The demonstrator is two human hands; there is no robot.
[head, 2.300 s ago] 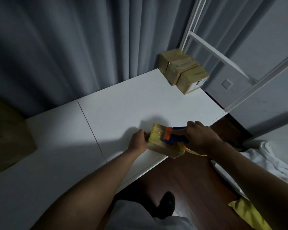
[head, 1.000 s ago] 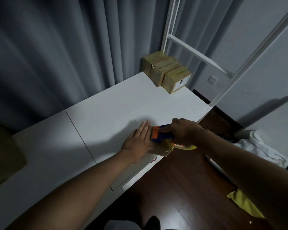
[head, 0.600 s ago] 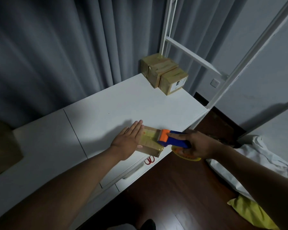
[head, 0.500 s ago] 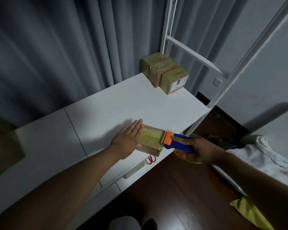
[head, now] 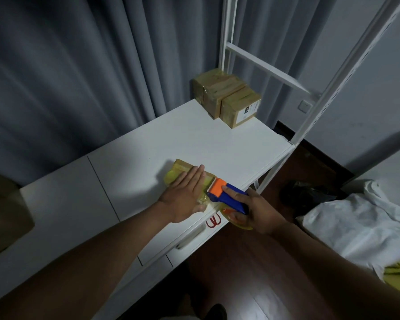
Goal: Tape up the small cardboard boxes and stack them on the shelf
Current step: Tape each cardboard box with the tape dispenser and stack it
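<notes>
Left hand (head: 187, 192) lies flat, fingers straight and together, pressing down on the top of a small cardboard box (head: 183, 168) wrapped in yellowish tape; the box sits on the white worktop (head: 217, 144) near its front edge, partly covered by that hand. Right hand (head: 258, 214) is just beside the left, fingers curled round the blue handle of a tape dispenser (head: 226, 195), index finger laid along its top. The dispenser's orange toothed head is at the box's near end, by the left fingertips; contact cannot be confirmed. A yellowish tape roll (head: 237, 219) shows beneath the right hand. Well beyond both hands, at the far corner of the worktop, taped boxes (head: 226, 95) stand packed together against a white shelf frame (head: 263, 68).
</notes>
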